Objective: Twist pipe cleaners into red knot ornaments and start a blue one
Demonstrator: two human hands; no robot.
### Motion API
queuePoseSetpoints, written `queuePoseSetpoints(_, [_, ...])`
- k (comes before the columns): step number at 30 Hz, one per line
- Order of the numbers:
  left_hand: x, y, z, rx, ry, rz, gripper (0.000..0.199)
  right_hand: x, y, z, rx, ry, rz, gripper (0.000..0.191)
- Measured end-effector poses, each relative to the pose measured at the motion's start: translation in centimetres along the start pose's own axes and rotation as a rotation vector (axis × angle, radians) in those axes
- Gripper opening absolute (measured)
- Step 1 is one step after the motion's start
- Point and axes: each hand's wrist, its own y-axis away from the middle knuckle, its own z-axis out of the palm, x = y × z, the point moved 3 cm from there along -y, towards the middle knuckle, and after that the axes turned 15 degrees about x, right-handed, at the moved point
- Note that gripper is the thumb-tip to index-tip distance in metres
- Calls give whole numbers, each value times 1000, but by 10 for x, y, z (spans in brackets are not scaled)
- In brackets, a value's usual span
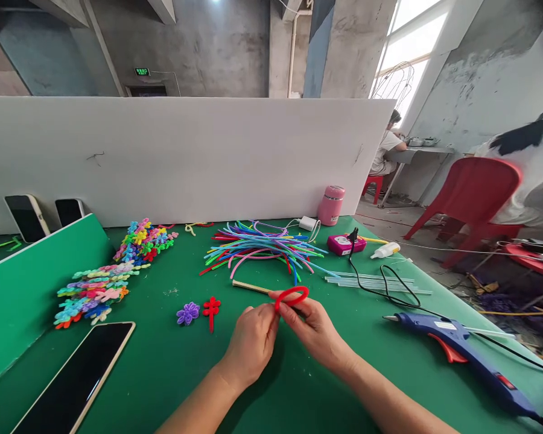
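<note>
A red pipe cleaner (301,293), bent into a loop, is pinched between my two hands over the green table. My left hand (252,337) is closed around its near end, with that part hidden by the fingers. The thumb and fingers of my right hand (314,328) grip the loop from the other side. Just beyond them lies a thin wooden stick (250,286). To the left are a purple pipe-cleaner flower (188,313) and a red pipe-cleaner piece with a stem (212,312). Loose coloured pipe cleaners (265,244) are heaped farther back.
A blue glue gun (452,337) with a black cord lies right, near clear glue sticks (375,282). Finished flowers (102,289) pile up left by a green divider (40,289). A phone (76,380) lies front left; a pink bottle (332,205) stands at the back.
</note>
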Motion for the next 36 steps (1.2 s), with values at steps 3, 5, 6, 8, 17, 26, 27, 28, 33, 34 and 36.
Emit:
queuePoseSetpoints(3, [4,-1,-1,-18,165,-82,27,1,0,0,33,5,-43,22])
queuePoseSetpoints(5, [6,-2,-1,-25,299,-154,27,3,0,0,35,-16,-11,21])
queuePoseSetpoints(6, [7,-3,-1,-29,356,-185,26,4,0,0,29,-31,8,21])
queuePoseSetpoints(8, [9,-5,-1,-42,435,-240,24,5,-1,1,22,-66,44,19])
queuePoseSetpoints(17, [1,-4,4,-88,475,-497,35,24,-10,-11,311,-276,432,31])
queuePoseSetpoints(26, [-3,-1,5,-120,639,-765,27,24,-13,-15,392,-370,513,31])
queuePoseSetpoints(27, [-4,-1,5,-115,641,-784,27,24,-13,-15,391,-380,511,30])
queuePoseSetpoints(28, [-4,0,5,-110,641,-794,27,24,-12,-15,383,-388,511,30])
queuePoseSetpoints(33, [-8,-1,5,-55,665,-795,30,28,-10,-10,286,-392,586,36])
queuePoseSetpoints(34, [-9,-1,5,-25,674,-800,30,28,-9,-10,273,-390,601,37])
queuePoseSetpoints(36, [-12,-1,4,52,688,-816,29,28,-9,-10,275,-397,622,36])
